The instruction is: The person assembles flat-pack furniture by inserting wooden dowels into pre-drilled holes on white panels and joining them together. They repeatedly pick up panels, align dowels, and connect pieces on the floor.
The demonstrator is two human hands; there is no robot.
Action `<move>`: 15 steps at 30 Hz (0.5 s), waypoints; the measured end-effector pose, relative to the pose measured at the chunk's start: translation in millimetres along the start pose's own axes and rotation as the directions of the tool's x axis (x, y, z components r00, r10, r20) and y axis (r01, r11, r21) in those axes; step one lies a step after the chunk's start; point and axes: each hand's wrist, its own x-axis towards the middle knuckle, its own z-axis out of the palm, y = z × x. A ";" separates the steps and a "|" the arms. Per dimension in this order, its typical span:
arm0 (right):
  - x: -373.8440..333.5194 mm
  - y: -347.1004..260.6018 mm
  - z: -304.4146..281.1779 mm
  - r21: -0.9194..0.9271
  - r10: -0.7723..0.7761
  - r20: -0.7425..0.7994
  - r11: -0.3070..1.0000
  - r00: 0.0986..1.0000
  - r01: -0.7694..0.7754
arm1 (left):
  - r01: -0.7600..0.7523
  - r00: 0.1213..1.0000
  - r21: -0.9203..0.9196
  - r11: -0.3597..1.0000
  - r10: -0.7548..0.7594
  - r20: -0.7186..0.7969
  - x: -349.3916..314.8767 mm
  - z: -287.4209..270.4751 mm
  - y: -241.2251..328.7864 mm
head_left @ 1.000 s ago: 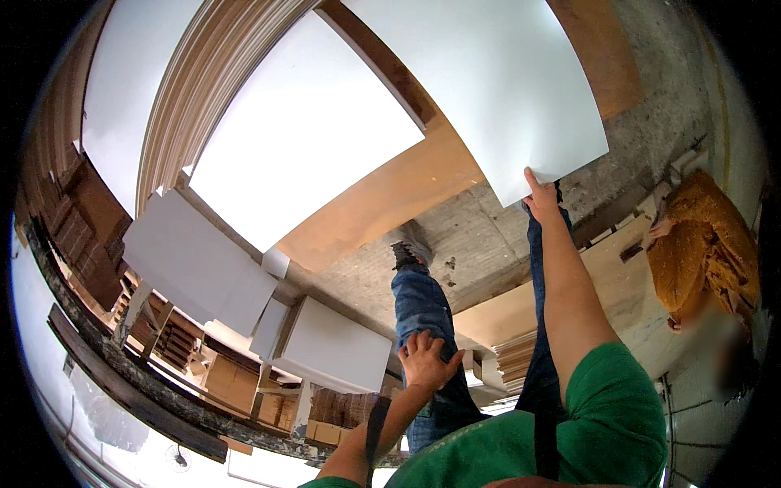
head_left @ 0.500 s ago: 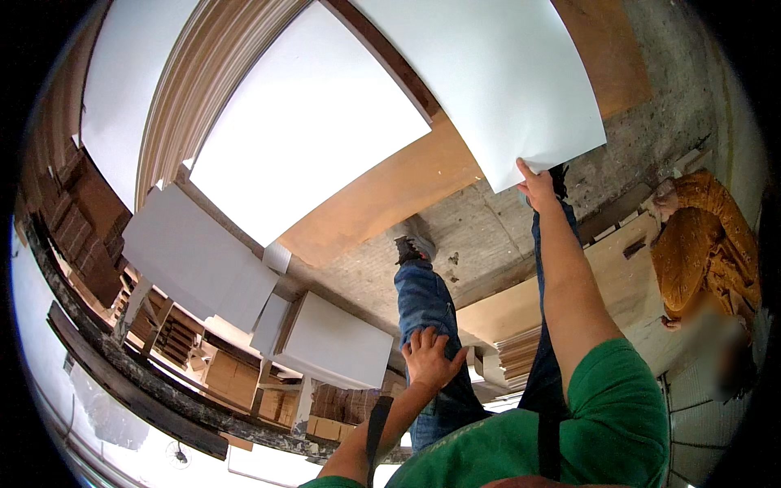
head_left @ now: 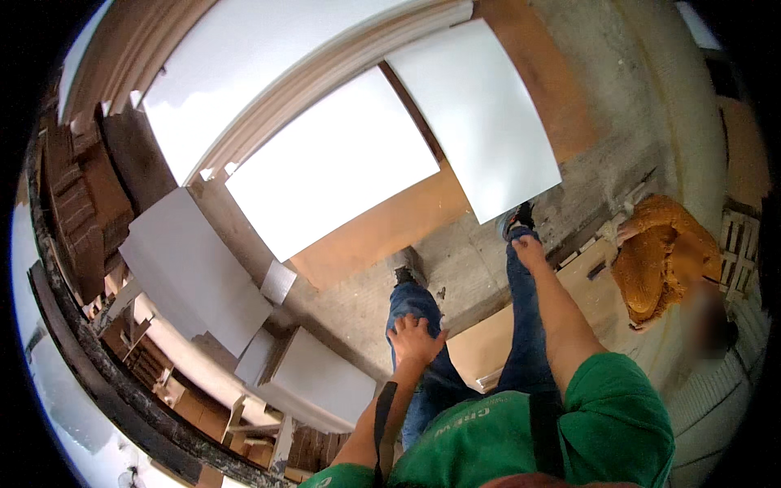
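Observation:
My left hand point(head_left: 416, 340) rests on my left knee with its fingers spread. At my right lower leg is my right hand point(head_left: 529, 251), holding nothing, its fingers loosely extended and partly blurred. Just beyond that hand, a large white sheet point(head_left: 484, 122) lies flat, its near edge close to my right shoe point(head_left: 517, 218). A gap separates the hand from the sheet. To the left lies a second white sheet point(head_left: 333, 163), divided from the first by a dark brown strip point(head_left: 413, 114). An orange-brown board point(head_left: 378, 228) shows under their edges.
A thick stack of pale sheets point(head_left: 325, 89) stands at the back. Grey-white panels point(head_left: 195, 260) and a white-topped stack point(head_left: 321, 378) lie at left, near a dark beam point(head_left: 106, 370). A person in mustard clothing point(head_left: 659, 260) is at right, beside a tan board point(head_left: 480, 350) on concrete.
My right hand has come off the near edge of the white sheet and drawn back to my right leg. The view has shifted; my left hand stays on the knee.

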 end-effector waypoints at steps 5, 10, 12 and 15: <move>-118.5 -16.3 7.4 -0.012 -0.104 -0.018 0.995 0.994 0.104 | -0.174 0.983 -0.224 0.959 0.158 -0.090 -15.0 -3.3 -92.2; -240.0 -42.9 12.0 -0.056 -0.131 0.028 0.990 0.991 0.132 | -0.160 0.979 -0.331 0.930 0.192 0.065 -73.9 0.3 -166.7; -256.8 -37.6 24.1 -0.087 -0.208 0.035 0.974 0.977 0.211 | -0.115 0.972 -0.307 0.945 0.171 0.159 -99.1 4.1 -201.1; -290.7 -28.8 31.0 -0.120 -0.277 0.032 0.953 0.960 0.279 | -0.123 0.979 -0.131 0.984 0.142 0.148 -133.9 12.5 -240.2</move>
